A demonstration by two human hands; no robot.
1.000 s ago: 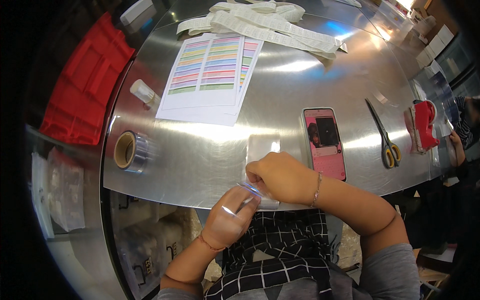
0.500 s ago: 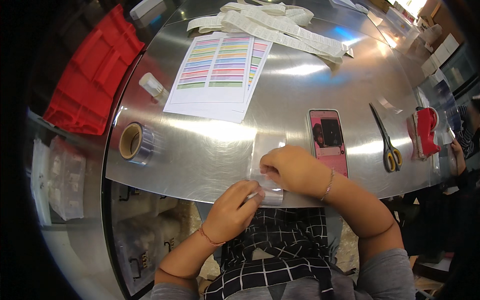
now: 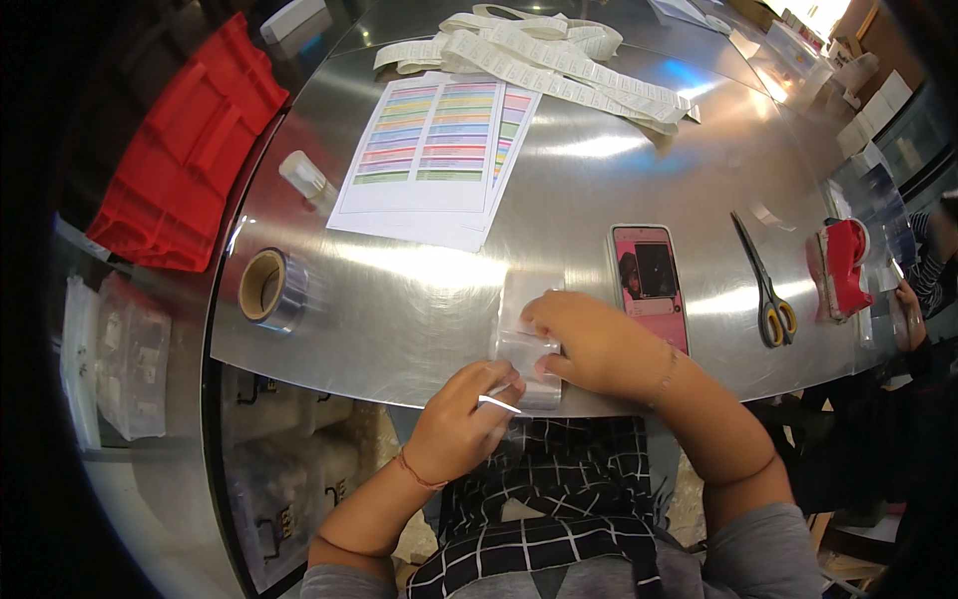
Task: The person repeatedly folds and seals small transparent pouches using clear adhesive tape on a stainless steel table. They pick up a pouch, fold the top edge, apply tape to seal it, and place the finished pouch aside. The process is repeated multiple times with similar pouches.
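At the table's near edge lies a clear plastic sheet (image 3: 527, 339), apparently folded or layered. My right hand (image 3: 599, 337) rests on it, thumb and fingers apart, with the fingertips touching the plastic. Just to the left and nearer, my left hand (image 3: 462, 419) is closed, thumb against fingers, on a thin white strip (image 3: 500, 404) that sticks out past the thumb. Whether it also pinches the plastic is hidden. Right of my hands lies a phone (image 3: 651, 285) with its screen lit.
Scissors (image 3: 768, 299) and a red tape dispenser (image 3: 844, 270) lie at the right. A tape roll (image 3: 283, 290), a glue stick (image 3: 304, 177) and colour-striped sheets (image 3: 414, 200) are at the left. Long paper strips (image 3: 559, 65) lie at the back. Another person's hand (image 3: 910, 304) shows far right.
My right hand's thumb has spread away from its fingers on the plastic. The white strip now shows clearly at my left hand, which has barely moved.
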